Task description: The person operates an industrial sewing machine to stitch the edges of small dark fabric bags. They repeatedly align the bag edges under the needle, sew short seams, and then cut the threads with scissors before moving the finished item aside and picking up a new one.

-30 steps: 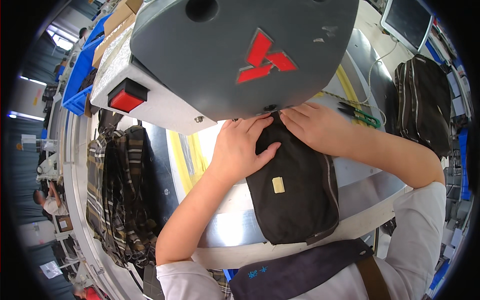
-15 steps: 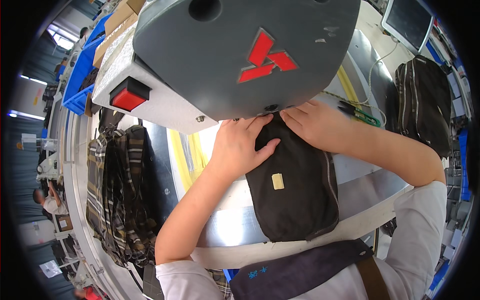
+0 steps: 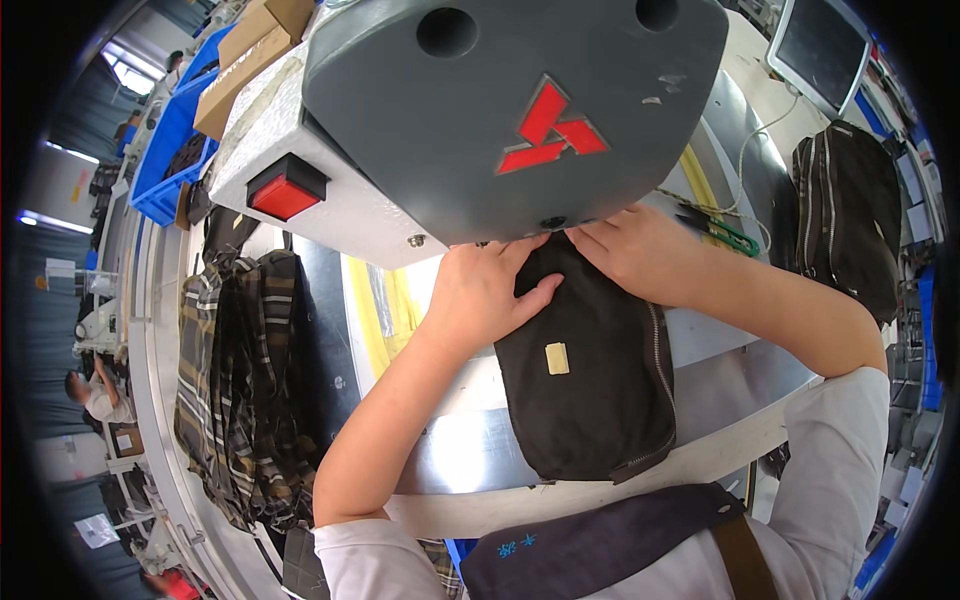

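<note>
A black fabric bag piece [image 3: 590, 410] lies under the grey sewing machine head [image 3: 420, 120], with a zipper along its right edge and a small pale yellow tag on top. My left hand [image 3: 485, 290] presses on its upper left edge, thumb spread away from the fingers. Opposite it, my right hand [image 3: 635, 255] rests on the upper right part, fingers stretched toward the machine. Both hands' fingertips lie close under the head, which partly covers them. The needle and the far end of the piece are hidden.
Plaid fabric pieces [image 3: 235, 390] hang in a pile at left. Green-handled thread snips [image 3: 735, 238] and a cord lie beyond my right hand. A black zippered bag [image 3: 848, 215] stands at right, below a screen [image 3: 822, 50]. Blue bins [image 3: 160, 180] stand far left.
My view has shifted slightly, so the machine head appears lower and farther right. Both hands stay in nearly the same place on the black piece.
</note>
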A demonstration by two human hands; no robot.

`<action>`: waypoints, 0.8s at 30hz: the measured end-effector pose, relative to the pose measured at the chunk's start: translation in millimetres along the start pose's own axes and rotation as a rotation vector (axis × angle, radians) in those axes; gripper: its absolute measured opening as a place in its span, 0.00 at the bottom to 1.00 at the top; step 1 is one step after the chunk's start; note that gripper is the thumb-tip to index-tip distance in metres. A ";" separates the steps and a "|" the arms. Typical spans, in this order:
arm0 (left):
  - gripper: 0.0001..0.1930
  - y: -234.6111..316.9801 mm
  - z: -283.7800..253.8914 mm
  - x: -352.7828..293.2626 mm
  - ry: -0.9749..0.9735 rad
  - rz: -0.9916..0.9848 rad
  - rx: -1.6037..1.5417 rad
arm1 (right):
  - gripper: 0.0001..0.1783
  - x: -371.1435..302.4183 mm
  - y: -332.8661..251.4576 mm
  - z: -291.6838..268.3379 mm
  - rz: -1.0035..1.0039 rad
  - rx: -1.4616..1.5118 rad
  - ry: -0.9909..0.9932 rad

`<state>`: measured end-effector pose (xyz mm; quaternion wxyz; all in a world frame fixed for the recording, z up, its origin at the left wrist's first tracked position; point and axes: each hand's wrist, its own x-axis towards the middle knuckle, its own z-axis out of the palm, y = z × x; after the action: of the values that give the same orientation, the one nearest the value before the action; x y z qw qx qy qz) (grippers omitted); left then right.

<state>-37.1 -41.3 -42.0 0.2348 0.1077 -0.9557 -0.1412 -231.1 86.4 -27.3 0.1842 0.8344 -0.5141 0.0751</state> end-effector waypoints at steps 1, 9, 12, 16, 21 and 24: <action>0.21 -0.4 0.7 -0.6 0.000 -0.008 -0.009 | 0.21 -0.1 -0.2 -0.6 0.001 0.001 -0.008; 0.20 0.9 0.1 -5.5 -0.028 -0.035 -0.040 | 0.20 -0.7 -6.1 -2.6 0.030 -0.001 0.006; 0.20 2.9 -8.6 -6.9 -0.047 -0.035 -0.058 | 0.16 -1.7 -13.5 7.8 0.082 0.002 0.140; 0.16 -4.6 -13.3 -18.8 -0.034 -0.051 -0.096 | 0.12 0.3 -34.2 12.6 0.364 0.112 0.090; 0.13 17.1 -8.1 -2.2 -0.040 -0.554 -0.298 | 0.10 -5.3 -44.8 10.2 0.370 0.218 0.156; 0.14 31.4 -19.9 -7.0 -0.274 -0.568 -0.477 | 0.11 -26.0 -69.8 -9.2 0.338 0.367 0.147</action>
<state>-25.8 -14.3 -18.0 0.0751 0.2905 -0.8507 -0.4317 -180.7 139.6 -43.1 0.0514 0.7484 -0.6091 0.2574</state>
